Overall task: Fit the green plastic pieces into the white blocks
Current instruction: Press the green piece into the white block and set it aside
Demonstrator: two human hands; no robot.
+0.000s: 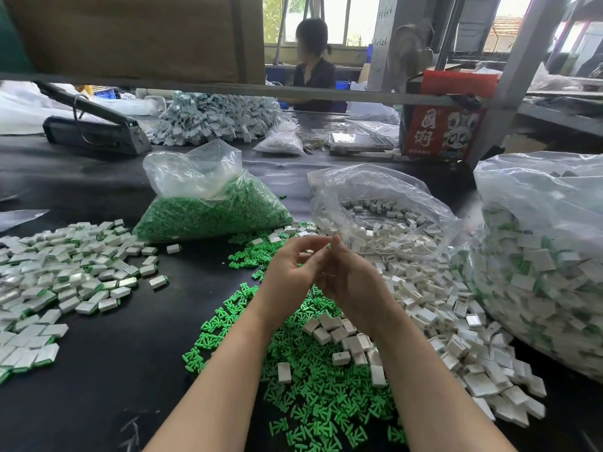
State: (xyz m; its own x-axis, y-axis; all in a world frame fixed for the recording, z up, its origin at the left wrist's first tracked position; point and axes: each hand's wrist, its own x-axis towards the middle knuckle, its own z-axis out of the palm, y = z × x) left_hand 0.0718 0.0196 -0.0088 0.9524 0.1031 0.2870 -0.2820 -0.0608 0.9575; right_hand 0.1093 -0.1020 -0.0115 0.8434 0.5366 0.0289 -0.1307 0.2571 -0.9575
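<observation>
A black work surface fills most of the frame, matte and slightly creased, with loose parts heaped across it. At centre the left hand and right hand meet above the piles, fingers curled inward toward each other at the fingertips; something small seems pinched between them, but blur hides what it is, so the grip cannot be told. Below and around the wrists lies a spread of green plastic pieces, running from the centre to the bottom edge, with a few white blocks scattered on top and a much larger drift of them to the right. At the left edge sits a pile of assembled blocks, white with green showing at their ends. Above centre-left a clear bag of green pieces slumps open; to its right an open clear bag of white blocks lies on its side, and at the far right a big clear sack bulges with white-and-green blocks. Farther back, upper centre, a grey-white heap of parts rests on the table beside a grey lever tool at upper left. A red printed carton stands at upper right beside a grey metal post. Beyond a horizontal rail, a person in dark clothing sits before bright windows.
</observation>
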